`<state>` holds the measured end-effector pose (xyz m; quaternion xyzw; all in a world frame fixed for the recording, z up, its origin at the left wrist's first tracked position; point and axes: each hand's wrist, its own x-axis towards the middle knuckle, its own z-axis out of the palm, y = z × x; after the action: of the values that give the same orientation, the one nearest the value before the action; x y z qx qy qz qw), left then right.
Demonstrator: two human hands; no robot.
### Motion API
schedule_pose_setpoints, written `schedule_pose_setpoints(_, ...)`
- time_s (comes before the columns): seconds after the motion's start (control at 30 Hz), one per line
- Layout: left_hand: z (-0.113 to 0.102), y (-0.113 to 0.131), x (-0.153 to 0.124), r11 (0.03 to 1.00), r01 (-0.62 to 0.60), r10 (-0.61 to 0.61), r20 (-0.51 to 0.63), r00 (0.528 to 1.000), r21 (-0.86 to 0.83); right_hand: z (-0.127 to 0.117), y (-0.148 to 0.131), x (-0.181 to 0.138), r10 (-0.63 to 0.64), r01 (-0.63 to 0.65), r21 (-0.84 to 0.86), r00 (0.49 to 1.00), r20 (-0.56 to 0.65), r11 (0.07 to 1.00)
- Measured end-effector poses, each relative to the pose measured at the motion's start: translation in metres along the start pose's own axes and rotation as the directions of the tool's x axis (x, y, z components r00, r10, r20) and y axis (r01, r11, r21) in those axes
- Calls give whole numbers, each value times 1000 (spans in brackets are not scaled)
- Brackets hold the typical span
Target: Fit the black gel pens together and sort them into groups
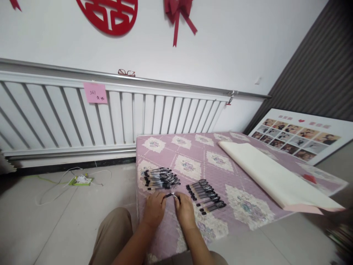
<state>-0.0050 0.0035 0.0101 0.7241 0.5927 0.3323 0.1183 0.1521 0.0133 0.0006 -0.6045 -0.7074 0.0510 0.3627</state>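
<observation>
My left hand [154, 208] is closed, its fingers pinching a black pen piece [168, 195] above the bed's near left part. Facing it, my right hand [185, 210] is closed too, around a pen part with a pale, shiny end [173, 195]. The two parts meet or nearly meet; I cannot tell whether they are joined. Just beyond my left hand lies a loose pile of black and clear pens [161, 178]. A second group of pens [206, 195] lies in a slanted row to the right of my right hand, with black caps.
A purple quilted cover [190, 147] spreads under the pens. A large cream sheet [256, 169] and a photo board [300, 134] lie at the right. A white radiator [162, 114] runs along the wall. A power strip [82, 180] with cables is on the floor at left.
</observation>
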Motion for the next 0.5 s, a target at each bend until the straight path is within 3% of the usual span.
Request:
schedule_pose_setpoints(0.17, 1, 0, -1, 1000, -10, 10, 14, 1000, 21, -7, 4, -5, 83, -76, 191, 996, -27, 979)
schedule_pose_setpoints(0.33, -1, 4, -2, 998, 4, -5, 19, 1000, 69, -13, 13, -7, 324, -250, 520, 945, -54, 817)
schedule_pose_setpoints(0.5, -3, 6, -1, 994, 10, -14, 43, 999, 109, -19, 15, -8, 373, -310, 566, 928, 3, 764)
